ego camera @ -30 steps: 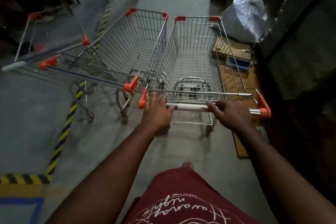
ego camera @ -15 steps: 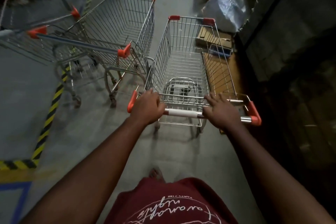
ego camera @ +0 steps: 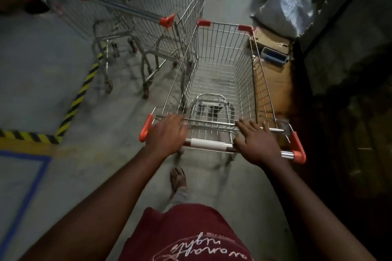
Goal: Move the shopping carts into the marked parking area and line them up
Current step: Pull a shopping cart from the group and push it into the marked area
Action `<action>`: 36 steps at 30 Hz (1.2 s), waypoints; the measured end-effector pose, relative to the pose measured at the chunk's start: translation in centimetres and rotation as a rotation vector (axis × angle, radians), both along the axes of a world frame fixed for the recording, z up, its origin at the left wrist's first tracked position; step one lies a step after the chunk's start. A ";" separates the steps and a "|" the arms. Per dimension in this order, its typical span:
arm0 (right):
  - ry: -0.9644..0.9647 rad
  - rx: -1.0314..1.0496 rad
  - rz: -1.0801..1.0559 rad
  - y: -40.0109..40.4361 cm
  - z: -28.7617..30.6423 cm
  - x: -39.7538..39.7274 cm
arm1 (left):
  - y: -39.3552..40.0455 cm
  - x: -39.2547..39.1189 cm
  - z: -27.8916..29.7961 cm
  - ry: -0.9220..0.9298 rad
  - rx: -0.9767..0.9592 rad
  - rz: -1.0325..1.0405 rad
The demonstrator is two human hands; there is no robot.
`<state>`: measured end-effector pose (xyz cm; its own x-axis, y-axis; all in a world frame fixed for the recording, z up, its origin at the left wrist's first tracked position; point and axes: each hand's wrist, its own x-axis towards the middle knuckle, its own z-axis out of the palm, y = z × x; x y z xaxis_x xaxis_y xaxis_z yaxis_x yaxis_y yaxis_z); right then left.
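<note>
I stand behind a wire shopping cart [ego camera: 222, 65] with orange corner caps. My left hand [ego camera: 167, 133] is closed around the left end of its handle bar [ego camera: 206, 144]. My right hand [ego camera: 257, 144] holds the bar's right part, fingers stretched forward over it. A second empty cart [ego camera: 169, 4] stands to the left and further ahead, its side close to my cart's front left corner. A third cart [ego camera: 70, 10] sits beyond it at the far left, blurred. Yellow-black floor tape [ego camera: 78, 95] runs along the left of the carts and turns a corner at the left edge.
Flattened cardboard and a small box [ego camera: 273, 70] lie on the floor close along my cart's right side. A tied plastic bag [ego camera: 286, 8] sits behind them. A dark wall [ego camera: 350, 70] closes off the right. Blue tape [ego camera: 31, 186] marks the floor at lower left.
My cart has rolled back toward me; its front was level with the neighbouring cart's front and now sits well behind it. Both hands stayed on the handle.
</note>
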<state>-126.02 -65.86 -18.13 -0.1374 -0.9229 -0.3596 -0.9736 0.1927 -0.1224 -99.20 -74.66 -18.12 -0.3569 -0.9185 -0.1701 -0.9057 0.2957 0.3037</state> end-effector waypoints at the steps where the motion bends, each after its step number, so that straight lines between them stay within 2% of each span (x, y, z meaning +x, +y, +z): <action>1: -0.011 -0.007 0.008 1.3 0.1 0.5 | 1.5 0.5 0.3 -0.025 -0.044 0.011; 3: -0.028 0.005 0.045 4.2 0.3 1.6 | 4.7 1.8 0.9 -0.070 -0.033 0.038; 7: -0.024 0.001 0.101 10.1 0.4 4.4 | 11.8 5.1 0.7 -0.143 0.110 0.042; 14: -0.018 -0.036 0.158 18.4 0.7 11.7 | 21.8 12.4 0.6 -0.122 0.168 0.147; 18: -0.010 -0.085 0.180 22.9 0.2 17.0 | 27.5 17.9 0.8 -0.085 0.106 0.172; 23: -0.020 -0.117 0.253 29.1 0.4 24.7 | 35.3 25.9 0.3 -0.067 0.135 0.233; 28: -0.062 -0.184 0.336 34.8 0.4 32.4 | 43.7 32.8 1.8 -0.071 0.043 0.321; 31: -0.073 -0.200 0.424 36.7 0.2 36.4 | 47.9 36.6 2.2 -0.052 0.047 0.405; 36: -0.082 -0.096 0.632 36.7 -0.7 41.8 | 52.9 42.1 1.2 -0.021 0.056 0.595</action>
